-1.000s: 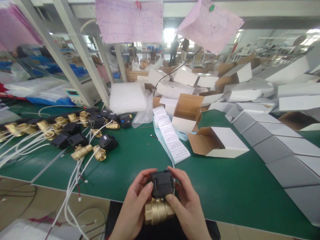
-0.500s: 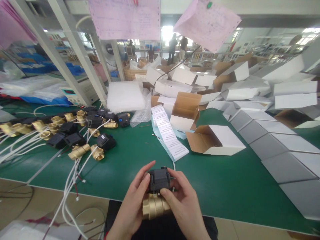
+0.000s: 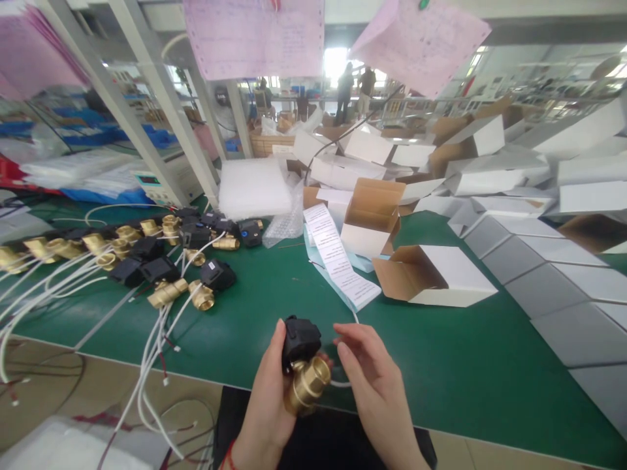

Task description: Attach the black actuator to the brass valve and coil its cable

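A brass motorized ball valve (image 3: 307, 385) with a black actuator housing on top rests in my left hand (image 3: 270, 391), whose fingers wrap round it from the left. Its open threaded port faces up and to the right. My right hand (image 3: 375, 385) is just right of the valve, apart from it, fingers loosely curved and holding nothing I can see. A white cable (image 3: 340, 384) shows between the valve and my right hand. Beyond my hands lies a strip of printed labels (image 3: 337, 261) on pale blue backing.
More brass valves (image 3: 202, 296) with black housings and white cables crowd the table's left side. An open white carton (image 3: 453, 277) lies beyond my right hand. A row of closed white boxes (image 3: 553, 303) lines the right. White foam sheets (image 3: 253, 189) are stacked at the back.
My right hand has let go of the valve and moved slightly right. The valve has turned in my left hand, so its port now points up and right.
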Demonstrator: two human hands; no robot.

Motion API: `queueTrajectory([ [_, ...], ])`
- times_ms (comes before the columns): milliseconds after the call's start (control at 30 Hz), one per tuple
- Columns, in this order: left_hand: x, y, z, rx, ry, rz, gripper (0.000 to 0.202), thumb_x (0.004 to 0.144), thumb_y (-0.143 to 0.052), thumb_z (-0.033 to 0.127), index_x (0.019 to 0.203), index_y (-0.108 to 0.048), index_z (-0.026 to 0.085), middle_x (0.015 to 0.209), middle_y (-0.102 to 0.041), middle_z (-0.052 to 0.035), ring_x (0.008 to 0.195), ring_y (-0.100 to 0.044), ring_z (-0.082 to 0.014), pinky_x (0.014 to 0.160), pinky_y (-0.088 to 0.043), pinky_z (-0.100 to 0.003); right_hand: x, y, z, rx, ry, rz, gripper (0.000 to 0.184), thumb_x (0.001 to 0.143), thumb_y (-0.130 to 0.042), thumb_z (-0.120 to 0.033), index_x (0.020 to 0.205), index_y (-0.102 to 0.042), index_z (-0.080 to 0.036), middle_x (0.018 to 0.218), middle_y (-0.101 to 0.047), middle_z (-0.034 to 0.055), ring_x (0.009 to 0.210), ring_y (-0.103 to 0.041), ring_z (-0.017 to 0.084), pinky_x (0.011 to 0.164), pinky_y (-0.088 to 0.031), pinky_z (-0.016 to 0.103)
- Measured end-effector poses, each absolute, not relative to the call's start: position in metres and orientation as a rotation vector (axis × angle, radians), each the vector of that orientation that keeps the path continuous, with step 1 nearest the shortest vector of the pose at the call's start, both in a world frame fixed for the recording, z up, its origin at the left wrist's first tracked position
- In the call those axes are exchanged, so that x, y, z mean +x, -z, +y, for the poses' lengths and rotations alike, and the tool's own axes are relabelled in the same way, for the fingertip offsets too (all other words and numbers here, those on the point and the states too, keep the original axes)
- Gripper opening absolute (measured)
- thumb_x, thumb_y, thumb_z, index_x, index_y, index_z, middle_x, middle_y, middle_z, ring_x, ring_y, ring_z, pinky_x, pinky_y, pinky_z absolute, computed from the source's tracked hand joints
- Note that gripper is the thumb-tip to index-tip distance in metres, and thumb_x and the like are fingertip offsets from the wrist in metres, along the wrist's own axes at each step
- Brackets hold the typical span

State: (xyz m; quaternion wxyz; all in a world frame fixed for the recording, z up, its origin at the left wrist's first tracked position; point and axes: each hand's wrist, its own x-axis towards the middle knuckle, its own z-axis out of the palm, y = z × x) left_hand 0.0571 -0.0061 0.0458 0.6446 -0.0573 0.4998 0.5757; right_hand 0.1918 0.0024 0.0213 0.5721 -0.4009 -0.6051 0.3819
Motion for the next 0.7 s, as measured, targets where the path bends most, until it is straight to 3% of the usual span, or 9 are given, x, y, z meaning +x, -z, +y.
queueTrajectory([
  [133, 0.056, -0.065, 0.004, -0.324, -1.291, 1.053, 0.048, 0.105, -0.047, 0.046, 0.090, -0.068, 0.005, 0.069, -0.074, -0.0150, 0.053, -0.071, -0.0195, 0.053, -0.061, -0.026, 0.199, -0.008, -0.002, -0.979, -0.769, -1.650, 0.020, 0.106, -0.054, -0.022, 0.122, -0.065, -0.027, 0.114, -0.068, 0.0008, 0.102, -0.066, 0.017, 0.089, -0.052, 0.023],
  [233, 0.055, -0.070, 0.007, -0.381, -1.298, 0.962, 0.049, 0.104, -0.048, 0.047, 0.092, -0.068, 0.004, 0.075, -0.075, -0.0185, 0.059, -0.074, -0.0226, 0.057, -0.064, -0.029, 0.204, -0.004, -0.002, -0.962, -0.681, -1.793, 0.022, 0.108, -0.051, -0.022, 0.126, -0.062, -0.027, 0.111, -0.069, 0.0007, 0.100, -0.066, 0.019, 0.087, -0.050, 0.027],
  [400, 0.048, -0.069, 0.005, -0.515, -1.299, 0.771, 0.050, 0.106, -0.042, 0.049, 0.096, -0.067, 0.007, 0.080, -0.075, -0.0151, 0.067, -0.075, -0.0229, 0.064, -0.067, -0.034, 0.205, -0.016, -0.004, -0.835, -0.499, -1.927, 0.015, 0.108, -0.050, -0.016, 0.116, -0.059, -0.024, 0.100, -0.067, 0.0011, 0.091, -0.064, 0.022, 0.088, -0.046, 0.035],
  [600, 0.044, -0.054, 0.000, -0.575, -1.331, 0.535, 0.048, 0.108, -0.030, 0.041, 0.106, -0.066, 0.010, 0.093, -0.074, -0.0143, 0.080, -0.075, -0.0220, 0.072, -0.065, -0.033, 0.192, -0.032, -0.010, -0.659, -0.381, -2.069, 0.015, 0.104, -0.047, -0.005, 0.104, -0.054, -0.019, 0.075, -0.053, 0.0020, 0.064, -0.049, 0.021, 0.058, -0.036, 0.034],
  [700, 0.046, -0.050, -0.003, -0.538, -1.344, 0.461, 0.042, 0.106, -0.031, 0.035, 0.103, -0.065, 0.010, 0.091, -0.071, -0.0136, 0.071, -0.069, -0.0186, 0.059, -0.059, -0.028, 0.189, -0.032, -0.012, -0.657, -0.368, -2.055, 0.018, 0.103, -0.046, -0.004, 0.108, -0.056, -0.018, 0.074, -0.052, 0.0017, 0.062, -0.048, 0.021, 0.057, -0.035, 0.034],
])
